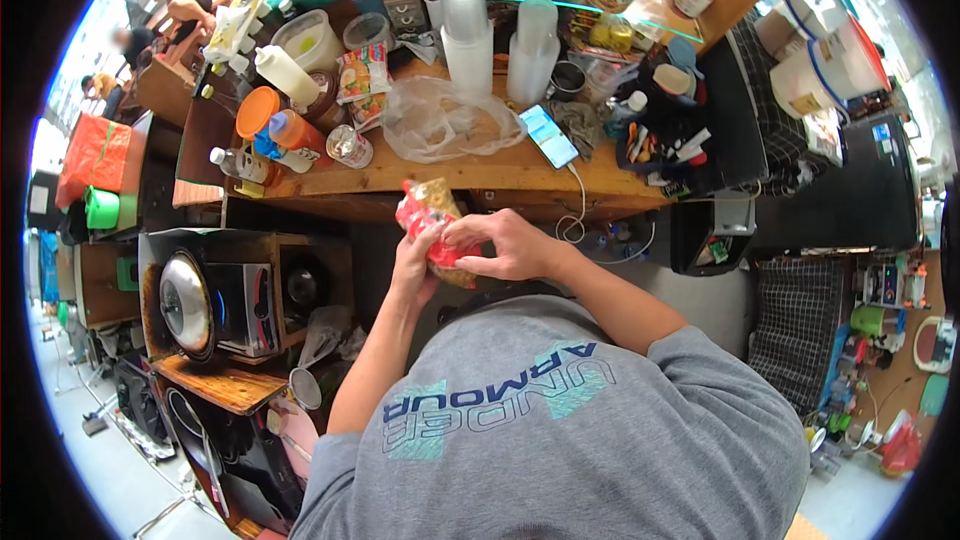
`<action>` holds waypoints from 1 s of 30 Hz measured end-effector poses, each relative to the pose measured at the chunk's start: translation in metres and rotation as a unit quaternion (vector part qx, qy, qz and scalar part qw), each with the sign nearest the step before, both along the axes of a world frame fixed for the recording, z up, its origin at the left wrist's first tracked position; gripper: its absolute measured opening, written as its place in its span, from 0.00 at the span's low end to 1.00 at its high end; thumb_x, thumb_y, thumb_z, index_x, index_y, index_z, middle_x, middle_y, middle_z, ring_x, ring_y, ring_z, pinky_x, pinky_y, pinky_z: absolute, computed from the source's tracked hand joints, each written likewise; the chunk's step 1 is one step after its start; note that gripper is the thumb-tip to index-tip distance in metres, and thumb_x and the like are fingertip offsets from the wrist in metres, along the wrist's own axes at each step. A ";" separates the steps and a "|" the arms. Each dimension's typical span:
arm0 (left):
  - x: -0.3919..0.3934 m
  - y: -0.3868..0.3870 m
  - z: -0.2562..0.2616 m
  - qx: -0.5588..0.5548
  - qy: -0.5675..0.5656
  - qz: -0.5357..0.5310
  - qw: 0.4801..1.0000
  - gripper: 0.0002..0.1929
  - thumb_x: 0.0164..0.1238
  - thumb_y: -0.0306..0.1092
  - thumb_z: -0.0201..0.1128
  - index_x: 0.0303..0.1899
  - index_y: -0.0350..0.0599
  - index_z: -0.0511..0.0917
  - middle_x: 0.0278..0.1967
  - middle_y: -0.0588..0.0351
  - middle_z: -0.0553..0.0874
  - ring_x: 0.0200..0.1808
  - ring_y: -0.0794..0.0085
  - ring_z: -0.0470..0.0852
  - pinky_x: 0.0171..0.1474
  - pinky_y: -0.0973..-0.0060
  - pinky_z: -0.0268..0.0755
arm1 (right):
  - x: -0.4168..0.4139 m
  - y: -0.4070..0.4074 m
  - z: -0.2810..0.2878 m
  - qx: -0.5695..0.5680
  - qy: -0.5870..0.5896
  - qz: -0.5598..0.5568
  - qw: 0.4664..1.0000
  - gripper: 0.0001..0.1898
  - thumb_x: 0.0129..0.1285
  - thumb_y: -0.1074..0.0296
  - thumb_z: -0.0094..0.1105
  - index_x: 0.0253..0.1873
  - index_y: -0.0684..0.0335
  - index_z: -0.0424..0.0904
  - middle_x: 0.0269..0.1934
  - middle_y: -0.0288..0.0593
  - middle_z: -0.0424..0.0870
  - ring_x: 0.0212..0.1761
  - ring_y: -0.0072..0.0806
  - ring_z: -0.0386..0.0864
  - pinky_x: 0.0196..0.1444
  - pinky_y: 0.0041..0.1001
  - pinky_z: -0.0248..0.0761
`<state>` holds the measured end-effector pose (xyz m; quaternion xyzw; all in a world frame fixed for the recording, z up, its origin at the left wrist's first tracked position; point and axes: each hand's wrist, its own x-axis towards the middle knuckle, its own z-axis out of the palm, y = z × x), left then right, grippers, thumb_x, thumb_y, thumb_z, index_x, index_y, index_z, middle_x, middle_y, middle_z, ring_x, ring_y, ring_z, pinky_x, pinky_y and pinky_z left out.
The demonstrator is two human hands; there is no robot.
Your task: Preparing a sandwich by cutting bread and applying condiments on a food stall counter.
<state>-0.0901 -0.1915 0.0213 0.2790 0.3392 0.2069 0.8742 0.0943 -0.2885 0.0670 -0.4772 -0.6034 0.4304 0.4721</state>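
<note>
My left hand (414, 264) is closed around a red and yellowish plastic food packet (435, 221), held in front of my chest near the table's front edge. The fingers of my right hand (501, 244) pinch the red part of the same packet from the right. What is inside the packet cannot be told for sure. Beyond it, on the wooden table (450, 178), lie a crumpled clear plastic bag (442, 124) and a phone with a lit screen (551, 136), a white cable plugged into it. An open tin can (349, 147) stands left of the bag.
Squeeze bottles (289, 76), an orange lid (258, 112) and seasoning packets (364, 75) stand at the table's left. Stacked plastic cups (466, 37) rise at the back. A dark basket of small items (660, 142) sits at right. A wooden cabinet (315, 236) stands low at left. People are far left.
</note>
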 end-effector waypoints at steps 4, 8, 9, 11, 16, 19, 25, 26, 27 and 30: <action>-0.017 0.014 -0.039 -0.088 -0.047 0.138 0.985 0.28 0.68 0.43 0.69 0.65 0.45 0.72 0.54 0.52 0.84 0.56 0.61 0.85 0.64 0.54 0.77 | 0.072 0.046 -0.059 -0.077 -0.179 -0.355 0.914 0.24 0.62 0.58 0.70 0.57 0.69 0.80 0.54 0.57 0.86 0.46 0.43 0.90 0.49 0.40 0.83; 0.014 0.044 -0.037 -0.078 -0.137 0.156 0.975 0.34 0.66 0.53 0.66 0.67 0.43 0.70 0.53 0.45 0.85 0.55 0.55 0.86 0.62 0.55 0.78 | 0.144 0.101 -0.153 -0.106 -0.379 -0.503 0.770 0.23 0.59 0.50 0.71 0.44 0.68 0.84 0.41 0.56 0.89 0.42 0.56 0.87 0.48 0.46 0.81; 0.025 0.056 -0.038 -0.053 -0.173 0.127 0.975 0.36 0.67 0.56 0.63 0.68 0.38 0.69 0.52 0.43 0.85 0.55 0.54 0.86 0.60 0.56 0.80 | 0.154 0.111 -0.161 -0.204 -0.388 -0.413 0.798 0.21 0.60 0.52 0.69 0.40 0.68 0.83 0.37 0.55 0.88 0.40 0.56 0.86 0.46 0.45 0.80; 0.063 0.081 -0.034 0.005 -0.188 0.098 0.977 0.34 0.67 0.53 0.61 0.67 0.37 0.70 0.52 0.42 0.86 0.53 0.54 0.87 0.58 0.58 0.81 | 0.165 0.115 -0.162 -0.301 -0.392 -0.322 0.807 0.19 0.60 0.53 0.68 0.37 0.68 0.83 0.33 0.54 0.88 0.39 0.57 0.85 0.44 0.44 0.79; 0.095 0.147 -0.106 0.098 -0.081 -0.039 0.991 0.22 0.61 0.36 0.65 0.55 0.39 0.76 0.46 0.53 0.86 0.44 0.66 0.86 0.50 0.66 0.81 | 0.126 0.107 -0.130 -0.136 -0.083 -0.252 0.954 0.10 0.64 0.64 0.62 0.34 0.66 0.80 0.30 0.42 0.86 0.29 0.37 0.81 0.33 0.37 0.72; 0.135 0.160 -0.090 0.187 0.027 -0.232 0.954 0.19 0.54 0.32 0.66 0.49 0.37 0.80 0.40 0.56 0.85 0.40 0.72 0.84 0.45 0.70 0.79 | 0.135 0.088 -0.121 -0.158 0.180 -0.247 0.939 0.05 0.68 0.73 0.58 0.35 0.61 0.77 0.28 0.31 0.78 0.25 0.20 0.73 0.32 0.27 0.69; 0.159 0.159 -0.049 0.460 0.122 -0.415 0.775 0.19 0.48 0.42 0.71 0.41 0.42 0.84 0.31 0.57 0.86 0.34 0.71 0.81 0.42 0.66 0.77 | 0.145 0.061 -0.065 -0.153 0.456 -0.226 0.847 0.12 0.76 0.58 0.59 0.36 0.50 0.71 0.20 0.25 0.66 0.15 0.16 0.62 0.17 0.21 0.54; 0.160 0.150 -0.027 0.474 0.132 -0.449 0.746 0.20 0.47 0.44 0.72 0.41 0.44 0.85 0.29 0.56 0.86 0.33 0.70 0.81 0.41 0.64 0.77 | 0.137 0.060 -0.058 -0.157 0.362 -0.271 0.878 0.11 0.77 0.52 0.58 0.41 0.48 0.76 0.19 0.24 0.66 0.14 0.15 0.61 0.15 0.22 0.54; 0.147 0.163 -0.045 0.619 0.151 -0.432 0.639 0.22 0.45 0.50 0.74 0.39 0.45 0.86 0.30 0.50 0.87 0.32 0.66 0.83 0.41 0.60 0.78 | 0.122 0.067 -0.045 -0.177 0.329 -0.281 0.884 0.08 0.79 0.55 0.56 0.48 0.49 0.81 0.19 0.24 0.63 0.15 0.14 0.59 0.17 0.20 0.57; 0.142 0.142 0.003 0.586 0.136 -0.430 0.673 0.23 0.42 0.45 0.74 0.42 0.46 0.87 0.33 0.51 0.89 0.35 0.64 0.86 0.46 0.60 0.79 | 0.131 0.060 -0.050 -0.129 0.334 -0.388 0.849 0.11 0.78 0.55 0.58 0.58 0.47 0.80 0.19 0.24 0.66 0.14 0.15 0.62 0.14 0.22 0.57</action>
